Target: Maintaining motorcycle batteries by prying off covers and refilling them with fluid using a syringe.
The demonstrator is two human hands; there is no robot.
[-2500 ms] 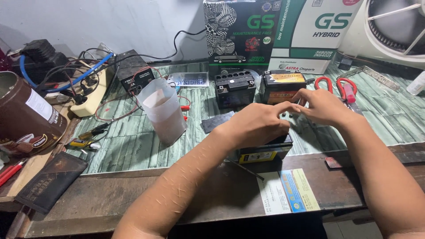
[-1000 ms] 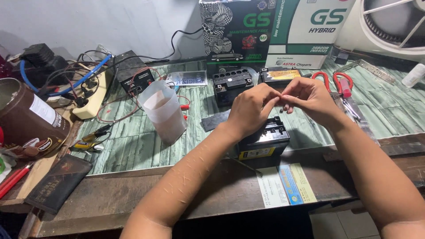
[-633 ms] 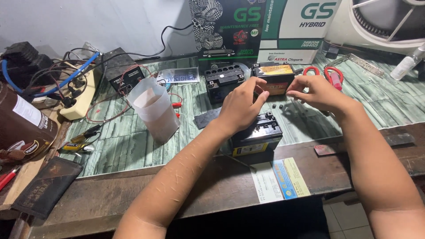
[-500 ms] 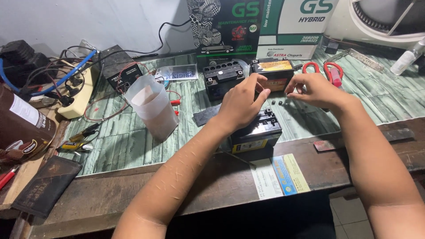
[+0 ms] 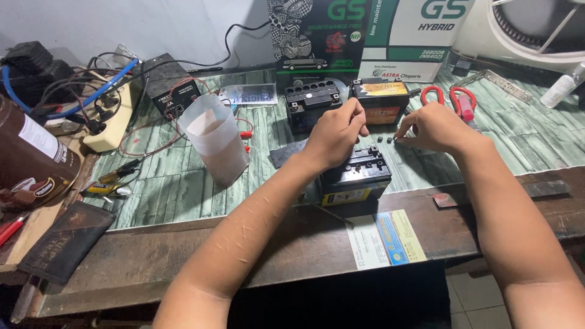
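- Small black battery [image 5: 356, 178] – sits upright near front edge of green-patterned bench top [image 5: 183, 183], centre of view, yellow label on its front face; row of filler ports on top, open to view.
- Left hand [image 5: 334, 135] – hovers over battery's back-left corner, fingers curled, thumb and forefinger pinched tight together at the tip; what's pinched is too small to make out, if anything.
- Right hand [image 5: 434, 128] – just behind-right of battery, palm down, fingertips lowered to small dark caps [image 5: 385, 139] lying in a short row on the bench; touching or pinching one, can't tell which; not closed on anything large.
- Second black battery [image 5: 312, 100] – behind left hand, no label showing, near back of bench.
- Third battery w/ orange top label [image 5: 381, 97] – beside second one, to its right.
- Red-handled scissors [image 5: 448, 97] – right of orange-label battery, behind right hand.
- Translucent plastic measuring cup [image 5: 214, 143] – left of battery, well apart, upright.
- Leaflet, white/blue/yellow [image 5: 384, 237] – on brown wooden front ledge just below battery.
- Black charger box w/ red leads [image 5: 170, 91] – back left.
- Power strip w/ cables [image 5: 106, 122] – far left.
- Green/white cartons [image 5: 365, 33] – standing against wall at back.
- Dark wallet-like case [image 5: 64, 240] – front-left ledge.
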